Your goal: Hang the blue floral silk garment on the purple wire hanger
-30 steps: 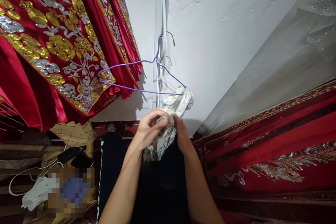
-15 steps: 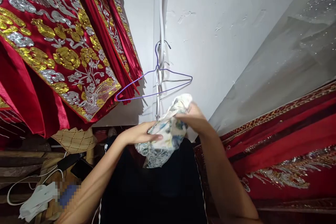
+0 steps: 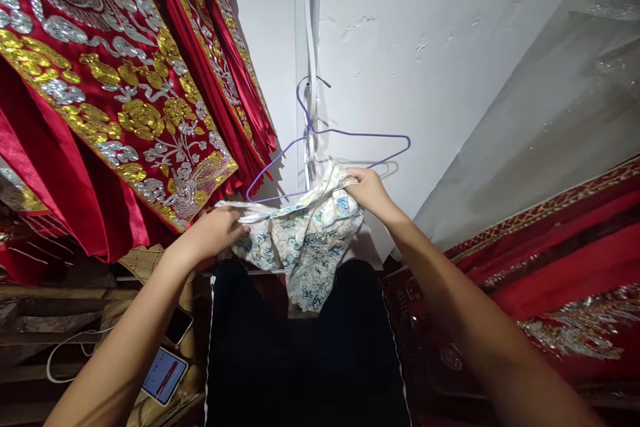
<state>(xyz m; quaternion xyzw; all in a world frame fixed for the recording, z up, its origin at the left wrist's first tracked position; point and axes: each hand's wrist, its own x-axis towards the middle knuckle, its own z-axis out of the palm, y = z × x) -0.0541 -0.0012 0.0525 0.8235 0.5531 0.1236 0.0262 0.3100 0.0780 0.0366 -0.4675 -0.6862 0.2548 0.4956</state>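
Just below the purple wire hanger [image 3: 327, 147] on the white wall [image 3: 425, 80], I've got a small cream cloth printed with blue flowers [image 3: 300, 243] stretched between both hands. My left hand [image 3: 215, 233] is curled shut on the cloth's left edge, fingers pinching the hem; my right hand [image 3: 367, 190] pinches the upper right corner, up close to the hanger's lower bar. The cloth is opened out along its top edge, the rest drooping over my black trousers [image 3: 305, 353]. It's not on the hanger, I'd say: spread and lifted, but draping it over the bar remains. Red satin garments with gold and silver embroidery [image 3: 110, 100] hang on my left; a lit phone [image 3: 164, 375] lies lower left.
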